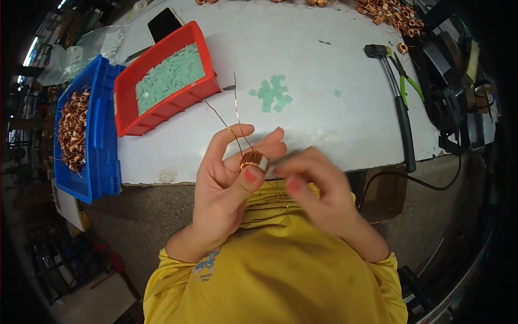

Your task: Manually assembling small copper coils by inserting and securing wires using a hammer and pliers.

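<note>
Between the thumb and fingers of my left hand (218,181) is a small ring coil (252,161) wound with copper wire, with a pale patch on its side. Two long copper wire ends stick up from it, past my raised fingers. Close by on the right is my right hand (321,189), its fingers curled and thumb near the index finger, partly smeared by motion. Whatever those fingers pinch is hidden. Thin wire strands seem to hang below the coil, against the yellow shirt. Both hands are above the table's near edge.
A red bin (164,110) of pale green chips and a blue bin (102,135) of copper coils stand left. Loose green chips (272,93) lie mid-table. A hammer (402,116) and green-handled pliers (404,75) lie right; coils (391,16) are heaped far right.
</note>
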Action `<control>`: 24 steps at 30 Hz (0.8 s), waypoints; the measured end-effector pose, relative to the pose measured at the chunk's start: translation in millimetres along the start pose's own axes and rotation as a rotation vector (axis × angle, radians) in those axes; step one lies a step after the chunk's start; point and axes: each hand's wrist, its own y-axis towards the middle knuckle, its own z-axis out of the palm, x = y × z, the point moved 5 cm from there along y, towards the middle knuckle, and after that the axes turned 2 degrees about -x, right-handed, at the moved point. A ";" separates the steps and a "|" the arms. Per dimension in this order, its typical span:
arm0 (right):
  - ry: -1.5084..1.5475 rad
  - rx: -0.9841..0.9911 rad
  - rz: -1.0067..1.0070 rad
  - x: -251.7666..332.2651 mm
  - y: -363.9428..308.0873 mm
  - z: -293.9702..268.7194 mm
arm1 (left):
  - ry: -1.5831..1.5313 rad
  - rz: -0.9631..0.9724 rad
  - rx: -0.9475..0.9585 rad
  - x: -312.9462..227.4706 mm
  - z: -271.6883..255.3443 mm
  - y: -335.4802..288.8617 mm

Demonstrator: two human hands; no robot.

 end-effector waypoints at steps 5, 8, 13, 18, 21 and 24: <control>0.785 0.130 0.362 -16.2 -2.7 33.3 | -0.143 -0.119 0.013 1.4 -1.0 2.8; 0.901 0.194 0.412 -17.5 -0.6 32.9 | -0.101 -0.108 0.030 4.7 -7.7 3.4; 1.036 0.282 0.475 -17.8 -0.2 32.7 | -0.076 -0.104 0.059 7.0 -11.1 3.0; 1.079 0.328 0.466 -21.1 -1.2 33.7 | -0.014 -0.107 0.078 6.4 -6.6 2.3; 1.104 0.340 0.445 -25.7 -2.8 34.6 | 0.060 -0.112 0.092 7.5 -5.2 2.7; 1.088 0.238 0.447 -33.1 -3.7 33.7 | -0.069 -0.178 0.059 10.8 -12.3 3.5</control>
